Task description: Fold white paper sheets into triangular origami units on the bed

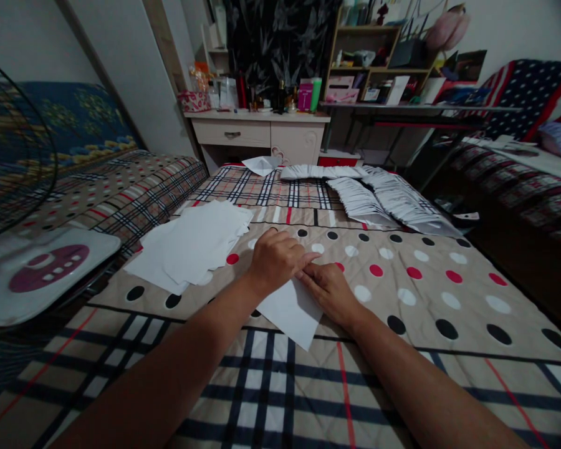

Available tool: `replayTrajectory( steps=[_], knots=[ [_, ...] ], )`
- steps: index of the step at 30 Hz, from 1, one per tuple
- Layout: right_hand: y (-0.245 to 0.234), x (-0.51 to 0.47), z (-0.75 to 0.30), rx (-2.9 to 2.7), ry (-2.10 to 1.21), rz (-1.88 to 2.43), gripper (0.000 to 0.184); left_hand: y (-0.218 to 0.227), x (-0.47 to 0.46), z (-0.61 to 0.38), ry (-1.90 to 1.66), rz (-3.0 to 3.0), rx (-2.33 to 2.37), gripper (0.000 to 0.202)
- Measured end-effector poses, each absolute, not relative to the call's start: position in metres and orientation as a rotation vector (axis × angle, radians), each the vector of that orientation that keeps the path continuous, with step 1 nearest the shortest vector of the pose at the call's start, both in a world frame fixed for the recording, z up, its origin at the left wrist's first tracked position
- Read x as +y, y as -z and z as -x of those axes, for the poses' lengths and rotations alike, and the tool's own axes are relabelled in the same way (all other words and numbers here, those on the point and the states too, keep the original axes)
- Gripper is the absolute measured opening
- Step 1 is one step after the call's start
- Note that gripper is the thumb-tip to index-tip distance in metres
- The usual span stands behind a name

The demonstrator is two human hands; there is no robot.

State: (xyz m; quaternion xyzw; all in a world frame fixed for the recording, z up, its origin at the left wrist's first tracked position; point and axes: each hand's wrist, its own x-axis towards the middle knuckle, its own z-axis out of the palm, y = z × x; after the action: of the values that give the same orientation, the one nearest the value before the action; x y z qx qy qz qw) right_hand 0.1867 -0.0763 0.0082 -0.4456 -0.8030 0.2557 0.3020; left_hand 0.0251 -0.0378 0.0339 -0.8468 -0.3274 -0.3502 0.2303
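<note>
A white sheet of paper (295, 312) lies on the patterned bedspread, one corner pointing toward me; its far part is hidden beneath my hands. My left hand (279, 259) is closed with curled fingers at the sheet's far edge, its thumb reaching to the right. My right hand (328, 288) grips the sheet's right side, fingers together, and its fingertips meet the left thumb. Left of my hands is a loose pile of flat white sheets (206, 240). Farther off on the right lie rows of folded white papers (397, 196).
Another row of folded papers (322, 172) and a single folded sheet (262, 165) lie at the bed's far end. On the left stands a fan (51, 268) with a white base. A dresser (234, 132) and a shelved desk (421, 106) stand behind.
</note>
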Motion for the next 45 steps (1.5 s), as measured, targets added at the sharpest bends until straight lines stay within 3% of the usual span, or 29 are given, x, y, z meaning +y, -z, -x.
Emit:
replayTrajectory(
  steps=[10, 23, 33, 36, 39, 42, 45],
  knots=[
    [-0.015, -0.078, -0.187, -2.104, -0.809, 1.198, 0.039, -0.031, -0.017, 0.005, 1.072, 2.237, -1.169, 0.053],
    [-0.017, -0.082, -0.187, -1.548, -1.384, 1.019, 0.047, -0.03, -0.006, 0.027, 1.248, 2.168, -1.625, 0.06],
    [-0.012, -0.068, -0.201, -1.066, -1.204, 0.98, 0.04, -0.035, 0.0, 0.05, 1.436, 1.884, -1.807, 0.059],
    [-0.011, -0.059, -0.206, -0.9, -1.131, 0.91, 0.035, -0.034, -0.004, 0.044, 1.43, 2.044, -1.633, 0.05],
    [-0.011, -0.057, -0.206, -0.873, -1.152, 0.917, 0.026, -0.034, -0.014, 0.023, 1.321, 2.374, -1.289, 0.017],
    [-0.012, -0.059, -0.205, -0.858, -1.218, 0.917, 0.023, -0.034, -0.023, 0.004, 1.172, 2.51, -1.075, 0.06],
    [-0.013, -0.061, -0.203, -0.862, -1.297, 0.875, 0.023, -0.03, -0.024, -0.004, 1.125, 2.551, -0.981, 0.061]
  ],
)
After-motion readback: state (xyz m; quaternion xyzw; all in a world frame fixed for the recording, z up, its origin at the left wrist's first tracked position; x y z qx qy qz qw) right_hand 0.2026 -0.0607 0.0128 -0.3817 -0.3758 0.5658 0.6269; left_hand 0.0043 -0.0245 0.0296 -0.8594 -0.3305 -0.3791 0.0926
